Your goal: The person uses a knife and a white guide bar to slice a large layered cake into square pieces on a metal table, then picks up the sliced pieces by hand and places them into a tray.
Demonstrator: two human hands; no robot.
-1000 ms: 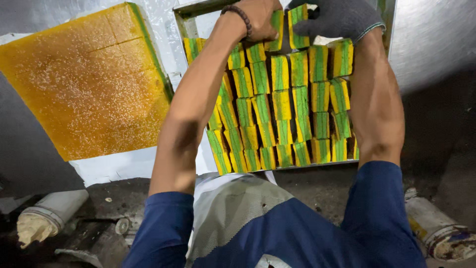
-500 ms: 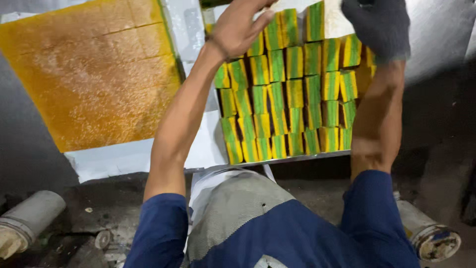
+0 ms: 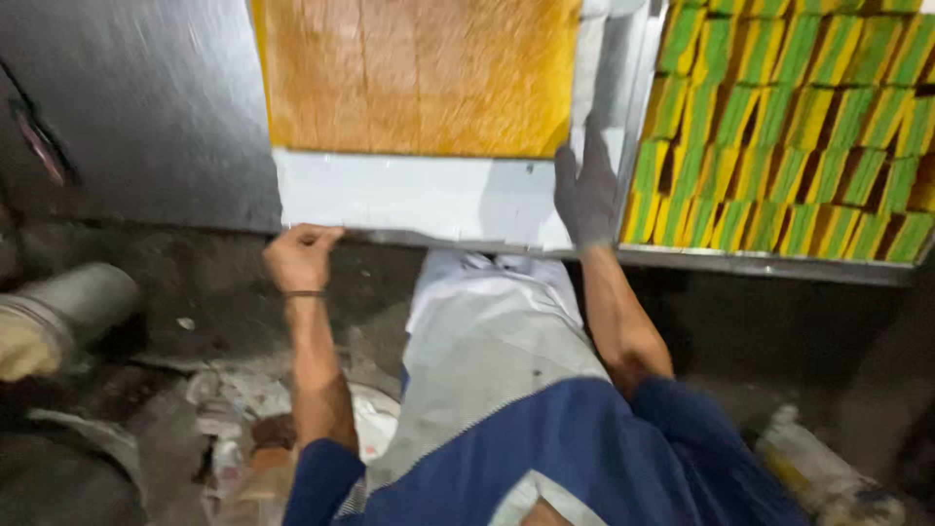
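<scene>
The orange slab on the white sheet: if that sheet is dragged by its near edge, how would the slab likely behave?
The orange slab lies flat and broad, so it probably rides along rather than tipping. Faint score lines suggest it could crack if flexed. The white sheet, gripped by the left hand and gloved right hand, looks thin, likely sagging unsupported.
</scene>
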